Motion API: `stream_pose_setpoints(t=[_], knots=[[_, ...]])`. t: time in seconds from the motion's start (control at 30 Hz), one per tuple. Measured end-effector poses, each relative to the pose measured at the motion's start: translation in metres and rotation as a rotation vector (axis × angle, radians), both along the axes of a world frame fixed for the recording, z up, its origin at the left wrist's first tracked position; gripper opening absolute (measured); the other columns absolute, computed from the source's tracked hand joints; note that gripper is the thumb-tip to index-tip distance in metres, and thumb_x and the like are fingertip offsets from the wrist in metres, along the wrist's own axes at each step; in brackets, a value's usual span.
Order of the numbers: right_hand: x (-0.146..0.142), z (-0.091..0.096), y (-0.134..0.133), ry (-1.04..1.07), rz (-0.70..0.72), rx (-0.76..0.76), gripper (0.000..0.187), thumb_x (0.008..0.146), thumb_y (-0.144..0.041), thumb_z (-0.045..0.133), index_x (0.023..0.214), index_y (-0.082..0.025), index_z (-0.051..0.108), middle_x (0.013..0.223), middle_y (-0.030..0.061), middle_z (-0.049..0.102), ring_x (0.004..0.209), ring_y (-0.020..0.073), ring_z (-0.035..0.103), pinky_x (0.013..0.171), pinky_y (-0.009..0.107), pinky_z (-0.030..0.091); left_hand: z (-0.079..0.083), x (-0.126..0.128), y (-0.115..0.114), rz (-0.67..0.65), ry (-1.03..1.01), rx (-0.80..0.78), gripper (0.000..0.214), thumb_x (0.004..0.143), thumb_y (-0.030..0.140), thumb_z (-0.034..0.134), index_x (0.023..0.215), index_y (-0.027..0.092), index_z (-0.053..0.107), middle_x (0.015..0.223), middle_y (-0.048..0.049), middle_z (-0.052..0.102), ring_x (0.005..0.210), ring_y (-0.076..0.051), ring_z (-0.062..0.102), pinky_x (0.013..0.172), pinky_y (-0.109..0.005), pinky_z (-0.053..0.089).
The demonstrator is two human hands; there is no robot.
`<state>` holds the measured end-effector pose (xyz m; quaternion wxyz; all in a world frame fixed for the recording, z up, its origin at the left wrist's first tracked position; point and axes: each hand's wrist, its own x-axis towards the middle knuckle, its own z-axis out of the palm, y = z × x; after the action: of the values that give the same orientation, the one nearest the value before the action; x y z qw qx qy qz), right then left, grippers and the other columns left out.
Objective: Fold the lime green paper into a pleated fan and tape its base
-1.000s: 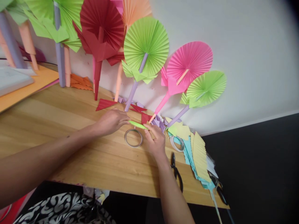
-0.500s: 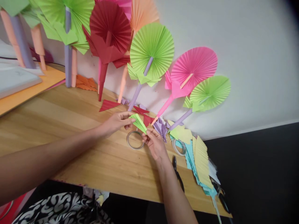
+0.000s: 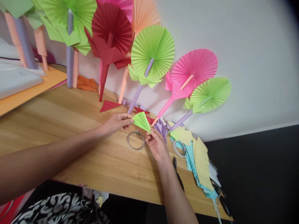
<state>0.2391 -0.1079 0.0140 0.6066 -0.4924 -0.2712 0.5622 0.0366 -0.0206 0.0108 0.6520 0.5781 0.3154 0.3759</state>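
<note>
The wooden table (image 3: 70,130) carries a row of paper fans (image 3: 153,51) leaning on the wall along its far edge. The left hand (image 3: 116,122) reaches there on a stretched arm, and the right hand (image 3: 157,144) is turned palm up. The green pleated paper (image 3: 142,120) was a closed strip lying flat a second ago. It is now spread into a small wedge, lifted just over the tape ring (image 3: 135,140) near the far edge, with each hand's fingertips pinching one end.

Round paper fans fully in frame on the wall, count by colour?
green fans: 2
pink fan: 1
red fan: 1
total: 4
Not counted: small green pleat pinched between left hand and right hand.
</note>
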Motion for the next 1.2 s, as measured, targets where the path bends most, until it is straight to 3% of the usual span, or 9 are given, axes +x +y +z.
stream_pose_setpoints(t=[0.4, 0.67, 1.03, 1.13, 1.2], knots=[[0.0, 0.001, 0.0, 0.02, -0.009, 0.018, 0.025, 0.066, -0.026, 0.084, 0.079, -0.02, 0.063, 0.066, -0.0037, 0.064, 0.055, 0.007, 0.054, 0.052, 0.018, 0.048, -0.002, -0.001, 0.001, -0.029, -0.038, -0.059, 0.02, 0.076, 0.034, 0.066, 0.082, 0.015, 0.065, 0.062, 0.0032, 0.057, 0.058, -0.01, 0.052, 0.058, -0.023, 0.042], [0.0, 0.002, 0.0, -0.002, 0.009, 0.017, 0.025, 0.066, -0.028, 0.084, 0.077, -0.021, 0.063, 0.065, -0.0039, 0.064, 0.055, 0.0072, 0.054, 0.052, 0.019, 0.049, 0.001, -0.001, 0.0, 0.014, 0.02, -0.054, 0.026, 0.077, 0.039, 0.065, 0.067, 0.016, 0.059, 0.059, 0.0026, 0.055, 0.056, -0.01, 0.049, 0.057, -0.023, 0.04], [0.0, 0.002, 0.0, -0.007, 0.009, 0.023, 0.027, 0.064, -0.029, 0.085, 0.076, -0.02, 0.063, 0.064, -0.0037, 0.064, 0.055, 0.0069, 0.054, 0.053, 0.018, 0.048, 0.0, -0.002, 0.001, 0.052, 0.083, -0.013, 0.029, 0.075, 0.043, 0.07, 0.069, 0.017, 0.059, 0.052, 0.0053, 0.046, 0.051, -0.009, 0.04, 0.052, -0.022, 0.029], [0.0, 0.0, 0.0, -0.098, 0.016, 0.056, 0.026, 0.066, -0.033, 0.083, 0.078, -0.021, 0.063, 0.066, -0.0034, 0.066, 0.056, 0.0076, 0.055, 0.056, 0.02, 0.049, 0.002, -0.005, 0.007, 0.125, 0.058, 0.066, 0.035, 0.082, 0.044, 0.063, 0.061, 0.017, 0.052, 0.055, 0.0035, 0.048, 0.054, -0.009, 0.043, 0.055, -0.023, 0.033], [-0.001, -0.002, -0.002, -0.278, 0.001, 0.107, 0.023, 0.071, -0.036, 0.078, 0.082, -0.021, 0.065, 0.068, -0.0026, 0.068, 0.059, 0.0096, 0.058, 0.061, 0.023, 0.051, 0.004, -0.009, 0.014, 0.22, 0.037, 0.135, 0.035, 0.086, 0.043, 0.056, 0.062, 0.017, 0.052, 0.06, 0.0021, 0.052, 0.058, -0.01, 0.046, 0.059, -0.024, 0.038]])
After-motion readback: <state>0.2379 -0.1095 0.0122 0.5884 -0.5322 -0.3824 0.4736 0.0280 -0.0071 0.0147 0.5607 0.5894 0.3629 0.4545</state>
